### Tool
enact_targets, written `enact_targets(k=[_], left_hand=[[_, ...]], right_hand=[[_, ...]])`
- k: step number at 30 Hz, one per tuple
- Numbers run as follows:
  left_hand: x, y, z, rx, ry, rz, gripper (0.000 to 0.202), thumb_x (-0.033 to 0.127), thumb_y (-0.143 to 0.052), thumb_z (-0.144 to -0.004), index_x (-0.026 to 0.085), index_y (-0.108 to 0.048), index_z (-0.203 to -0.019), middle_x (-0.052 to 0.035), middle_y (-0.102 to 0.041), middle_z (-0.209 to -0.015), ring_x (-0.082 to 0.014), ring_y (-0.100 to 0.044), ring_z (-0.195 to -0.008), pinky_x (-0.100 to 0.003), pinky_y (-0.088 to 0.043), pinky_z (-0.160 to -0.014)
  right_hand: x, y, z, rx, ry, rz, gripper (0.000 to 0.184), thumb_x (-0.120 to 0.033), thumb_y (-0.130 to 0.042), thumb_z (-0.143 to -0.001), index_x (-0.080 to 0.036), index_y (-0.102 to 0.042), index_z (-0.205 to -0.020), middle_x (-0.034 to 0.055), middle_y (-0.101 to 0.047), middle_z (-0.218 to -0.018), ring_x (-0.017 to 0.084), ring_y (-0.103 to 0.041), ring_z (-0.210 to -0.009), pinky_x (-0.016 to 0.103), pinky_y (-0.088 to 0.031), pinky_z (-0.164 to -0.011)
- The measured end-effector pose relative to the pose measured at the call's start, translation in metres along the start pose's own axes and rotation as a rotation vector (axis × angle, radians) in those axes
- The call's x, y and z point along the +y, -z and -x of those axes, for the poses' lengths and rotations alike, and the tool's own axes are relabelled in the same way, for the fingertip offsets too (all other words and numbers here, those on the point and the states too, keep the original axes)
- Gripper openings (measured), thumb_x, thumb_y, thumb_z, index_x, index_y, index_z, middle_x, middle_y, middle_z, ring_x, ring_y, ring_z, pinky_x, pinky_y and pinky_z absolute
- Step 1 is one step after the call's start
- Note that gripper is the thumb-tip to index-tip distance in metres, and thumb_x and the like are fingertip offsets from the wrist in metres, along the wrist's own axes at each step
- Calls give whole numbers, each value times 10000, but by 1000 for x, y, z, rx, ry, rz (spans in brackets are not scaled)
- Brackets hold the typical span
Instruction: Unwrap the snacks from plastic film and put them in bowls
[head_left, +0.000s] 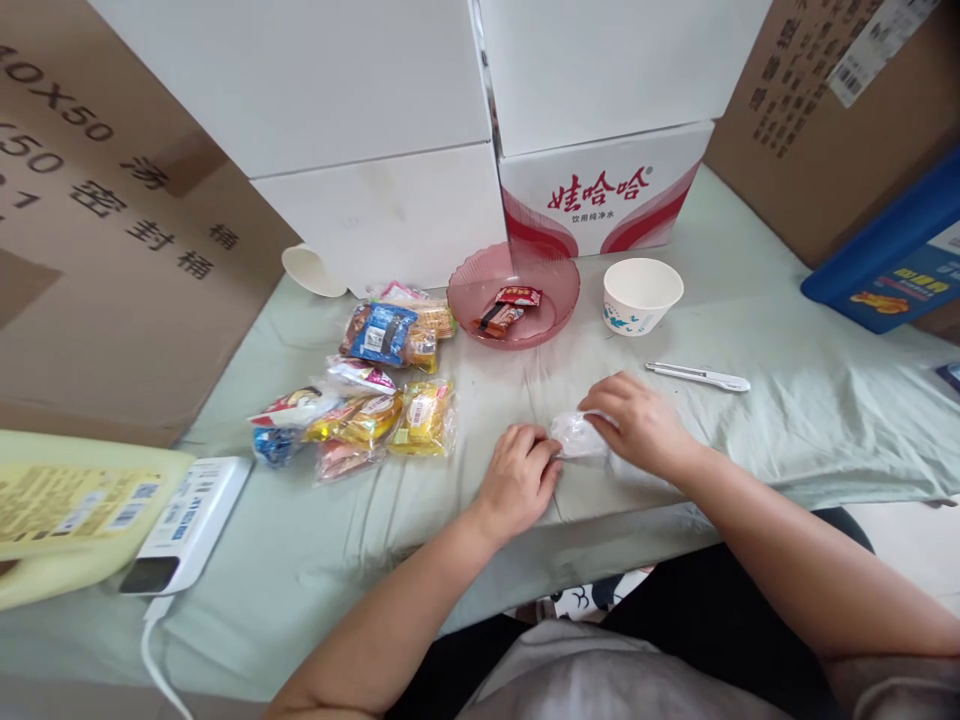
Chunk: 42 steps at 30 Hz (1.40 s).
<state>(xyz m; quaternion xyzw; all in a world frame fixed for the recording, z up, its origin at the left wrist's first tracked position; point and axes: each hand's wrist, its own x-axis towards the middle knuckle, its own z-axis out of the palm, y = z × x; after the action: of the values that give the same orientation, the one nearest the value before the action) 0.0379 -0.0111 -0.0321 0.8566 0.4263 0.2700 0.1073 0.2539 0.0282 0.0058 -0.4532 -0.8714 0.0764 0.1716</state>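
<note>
Centre frame: I see both hands on a small clear-wrapped packet (576, 436) that lies on the green tablecloth (787, 440), just behind the table's front edge, which crosses the lower middle of the frame under the wrists. Bare cloth opens to the right of the hands and toward the lower left. White cartons (375, 120) wall off the top of the frame, and brown cardboard boxes (112, 250) close the upper left and upper right.

The packet's long axis runs left to right across the frame, roughly level. The left hand (517, 482) pinches its left end with curled fingertips, and the right hand (639, 425) is closed over its right end.

Above the hands, a pink glass dish (551, 275) holds a few small wrapped snacks (508, 308). A paper bowl (642, 295) stands upright just right of the dish, and a utility knife (697, 377) lies below the bowl. A pile of snack packets (367, 400) sits left of centre.
</note>
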Motion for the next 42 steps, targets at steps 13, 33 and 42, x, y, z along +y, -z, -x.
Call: enact_targets(k=[13, 33, 42], left_hand=[[-8, -2, 5, 238, 97, 127, 229, 79, -506, -838, 191, -525, -1038, -75, -583, -1010, -207, -583, -973, -347, -519, -836], [-36, 76, 3, 103, 482, -570, 447, 295, -663, -802, 128, -598, -1211, -204, -550, -1258, -401, -498, -1144, -534, -448, -921], [-58, 73, -5, -43, 611, -635, 446, 126, -489, -828, 94, -570, -1266, -211, -618, -1177, -365, -573, -1073, -463, -476, -874]], right_hand=[[-6, -17, -7, -29, 149, -94, 223, -120, -518, -911, -204, -711, -986, 81, -683, -978, 197, -609, -899, 315, -516, -804], [90, 49, -8, 153, -680, 225, 384, -406, -478, -859, -168, -706, -1056, 149, -677, -1070, 334, -587, -1045, 464, -468, -868], [83, 33, 15, -249, -831, 299, 382, -252, -430, -901, -211, -609, -1236, 154, -583, -1213, 324, -553, -1138, 433, -471, -867]])
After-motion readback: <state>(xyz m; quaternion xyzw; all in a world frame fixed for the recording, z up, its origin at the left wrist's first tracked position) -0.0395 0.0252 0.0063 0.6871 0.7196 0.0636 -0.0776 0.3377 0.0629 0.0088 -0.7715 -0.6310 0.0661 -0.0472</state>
